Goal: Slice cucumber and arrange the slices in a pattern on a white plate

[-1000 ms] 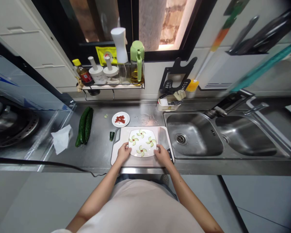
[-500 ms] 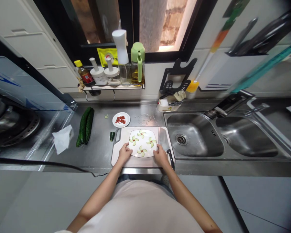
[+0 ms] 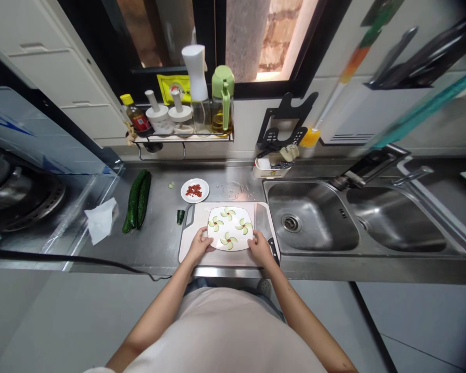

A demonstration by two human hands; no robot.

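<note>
A white squarish plate is gripped at its two near sides, above a pale cutting board. My left hand pinches the left edge, thumb on the rim. The right edge is held the same way by my right hand. Pinwheels of cucumber slices with small red centres are arranged on the plate. Along the board's right side lies a knife, its blade partly behind the plate and my hand. I cannot tell whether the plate touches the board.
Behind the board stands a small white dish of chopped red pieces. Left of it are a cucumber stub, two whole cucumbers and a crumpled tissue. A double sink is at right; a condiment rack hangs at the back.
Both hands keep their hold on the plate. The view has shifted very slightly, and the plate's place over the board is nearly the same.
</note>
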